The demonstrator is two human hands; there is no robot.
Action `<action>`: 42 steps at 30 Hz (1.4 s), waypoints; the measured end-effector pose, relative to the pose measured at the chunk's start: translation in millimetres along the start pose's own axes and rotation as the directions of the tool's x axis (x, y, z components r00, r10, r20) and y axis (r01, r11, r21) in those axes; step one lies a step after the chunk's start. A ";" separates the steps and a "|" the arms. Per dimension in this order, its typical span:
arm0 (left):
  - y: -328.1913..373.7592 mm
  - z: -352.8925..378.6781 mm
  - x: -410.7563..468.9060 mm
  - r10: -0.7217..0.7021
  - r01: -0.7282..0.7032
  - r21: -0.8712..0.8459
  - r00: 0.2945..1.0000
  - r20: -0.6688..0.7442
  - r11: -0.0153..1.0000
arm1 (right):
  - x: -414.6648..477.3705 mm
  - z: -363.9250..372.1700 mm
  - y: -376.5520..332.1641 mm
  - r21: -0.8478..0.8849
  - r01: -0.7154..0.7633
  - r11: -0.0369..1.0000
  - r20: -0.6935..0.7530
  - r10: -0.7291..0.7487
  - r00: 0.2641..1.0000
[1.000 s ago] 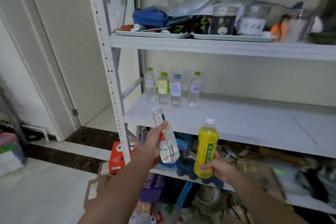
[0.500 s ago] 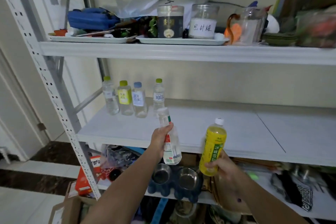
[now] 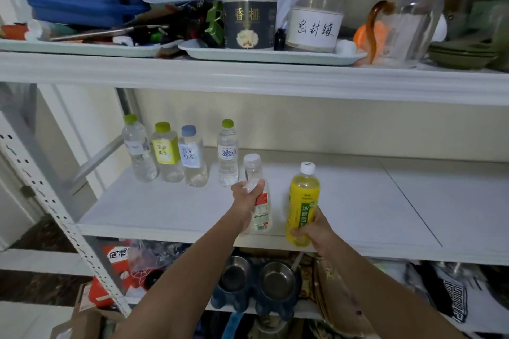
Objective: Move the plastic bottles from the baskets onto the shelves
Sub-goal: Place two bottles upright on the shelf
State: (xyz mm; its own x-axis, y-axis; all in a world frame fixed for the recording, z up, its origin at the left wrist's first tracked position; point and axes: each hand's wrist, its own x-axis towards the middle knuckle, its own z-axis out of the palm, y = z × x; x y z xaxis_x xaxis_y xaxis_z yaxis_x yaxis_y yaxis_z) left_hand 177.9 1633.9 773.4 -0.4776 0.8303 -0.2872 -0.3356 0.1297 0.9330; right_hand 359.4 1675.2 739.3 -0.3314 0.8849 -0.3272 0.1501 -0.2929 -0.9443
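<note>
I am at the placing step, with a bottle in each hand. My left hand [image 3: 246, 195] is wrapped around the upper body of a clear bottle [image 3: 261, 212] with a red-and-white label. The bottle is upright over the front part of the middle shelf [image 3: 358, 201]. I cannot tell whether its base is touching the board. My right hand [image 3: 314, 226] grips the lower half of a yellow bottle [image 3: 303, 201] with a white cap, also upright and just beside the clear one. Its base is level with the shelf's front edge and looks not yet set down. At the back left of the same shelf stands a row of four bottles [image 3: 192, 158], the nearest of them just behind my left hand. The baskets are out of view. As I judge it, the next move is to carry both bottles further in, away from the edge, and stand them to the right of that row. I should lower each one flat before loosening my fingers. The risk is my left knuckles brushing the nearest standing bottle, or a light, tall bottle tipping if I let go while it leans.
</note>
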 end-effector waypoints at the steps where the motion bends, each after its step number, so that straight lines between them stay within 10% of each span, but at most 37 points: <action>1: 0.5 2.1 9.6 0.017 -0.016 0.009 0.999 -0.027 1.000 | 5.3 3.7 -0.7 -0.015 -0.007 1.000 -0.013 0.007 1.000; 5: 4.5 10.7 30.2 0.084 -0.070 0.120 0.990 -0.116 0.990 | 27.4 15.5 -1.9 -0.051 -0.002 0.999 -0.081 -0.002 0.997; 12: -18.1 -11.4 41.2 0.169 -0.351 0.530 0.917 0.360 0.772 | 40.6 16.9 -4.0 -0.161 0.050 0.986 -0.104 -0.068 0.992; 16: -26.0 -22.1 39.6 0.222 -0.378 0.684 0.925 0.308 0.625 | 41.4 12.5 0.2 -0.319 0.097 0.943 -0.138 -0.147 0.979; 22: -17.2 -32.3 42.8 -0.002 -0.379 0.730 0.887 0.462 0.569 | 32.2 14.6 -3.3 -0.448 0.140 0.883 -0.162 -0.234 0.959; 42: -40.5 -17.7 48.9 0.149 -0.219 0.844 0.975 0.167 0.490 | 38.2 16.0 -6.4 -0.459 0.086 0.884 -0.234 -0.214 0.949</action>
State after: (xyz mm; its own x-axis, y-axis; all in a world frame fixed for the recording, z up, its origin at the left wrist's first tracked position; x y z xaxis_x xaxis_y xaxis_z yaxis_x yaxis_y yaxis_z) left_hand 153.8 1659.7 717.7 -0.3797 0.9191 -0.1050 0.6257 0.3388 0.7027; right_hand 330.9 1705.1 732.3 -0.1287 0.9866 -0.1001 0.5317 -0.0165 -0.8467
